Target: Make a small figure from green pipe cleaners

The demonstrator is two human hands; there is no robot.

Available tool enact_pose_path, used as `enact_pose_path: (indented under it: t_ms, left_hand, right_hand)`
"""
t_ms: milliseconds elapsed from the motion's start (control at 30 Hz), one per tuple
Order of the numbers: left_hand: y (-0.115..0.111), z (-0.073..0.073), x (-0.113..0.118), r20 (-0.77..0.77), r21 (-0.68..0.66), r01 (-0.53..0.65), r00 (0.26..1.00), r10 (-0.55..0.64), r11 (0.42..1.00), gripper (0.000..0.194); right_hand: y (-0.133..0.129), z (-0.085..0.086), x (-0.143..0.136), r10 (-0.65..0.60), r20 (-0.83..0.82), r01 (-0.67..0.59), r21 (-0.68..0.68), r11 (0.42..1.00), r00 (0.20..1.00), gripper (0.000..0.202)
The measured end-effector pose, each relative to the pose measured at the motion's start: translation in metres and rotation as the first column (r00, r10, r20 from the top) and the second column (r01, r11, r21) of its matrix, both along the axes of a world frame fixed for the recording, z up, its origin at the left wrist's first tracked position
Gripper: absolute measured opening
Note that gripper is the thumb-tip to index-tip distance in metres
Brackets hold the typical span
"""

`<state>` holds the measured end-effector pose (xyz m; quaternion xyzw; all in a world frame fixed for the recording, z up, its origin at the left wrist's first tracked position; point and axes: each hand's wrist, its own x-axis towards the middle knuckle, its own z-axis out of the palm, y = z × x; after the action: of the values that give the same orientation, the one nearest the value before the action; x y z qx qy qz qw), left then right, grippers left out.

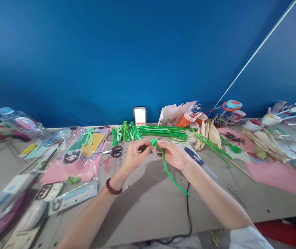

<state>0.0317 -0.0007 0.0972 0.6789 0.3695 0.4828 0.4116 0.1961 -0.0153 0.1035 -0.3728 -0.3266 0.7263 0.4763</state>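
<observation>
A green pipe cleaner (169, 173) is held between my two hands above the middle of the table. Its upper end is bunched into a small coil at the fingertips, and the long tail hangs down to the right. My left hand (137, 152) pinches the coil from the left, a beaded bracelet on its wrist. On the other side my right hand (172, 154) is closed on the same pipe cleaner. Behind the hands lies a bundle of green pipe cleaners (163, 131), with several twisted green figures (125, 130) standing left of it.
Black-handled scissors (116, 151) lie left of my hands. A blue glue gun (193, 155) rests to the right, a black cable (188, 211) running off the front edge. Further out are pink paper (280, 176), dried husks (207, 135), a plastic bottle (20, 121) and paper cups (184, 119).
</observation>
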Motion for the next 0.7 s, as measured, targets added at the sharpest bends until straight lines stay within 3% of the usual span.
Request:
enact_pose_path:
  t_ms: [233, 433, 700]
  left_hand:
    - [0.0020, -0.0007, -0.0033, -0.153, 0.173, -0.019, 0.987, 0.046, 0.985, 0.013]
    - [0.0028, 0.0004, -0.0031, -0.150, 0.259, -0.020, 0.987, 0.061, 0.966, 0.011]
    - [0.0046, -0.0052, -0.0051, -0.136, 0.320, -0.009, 0.989, 0.056, 0.947, 0.009]
  right_hand:
    - [0.0012, 0.0006, -0.0001, -0.029, -0.024, 0.028, -0.071, 0.997, 0.999, 0.014]
    - [0.0018, 0.0022, 0.0001, -0.004, -0.042, -0.001, -0.117, 0.993, 0.999, 0.018]
    - [0.0026, 0.0023, 0.0024, 0.035, 0.036, -0.032, -0.079, 0.996, 0.999, 0.023]
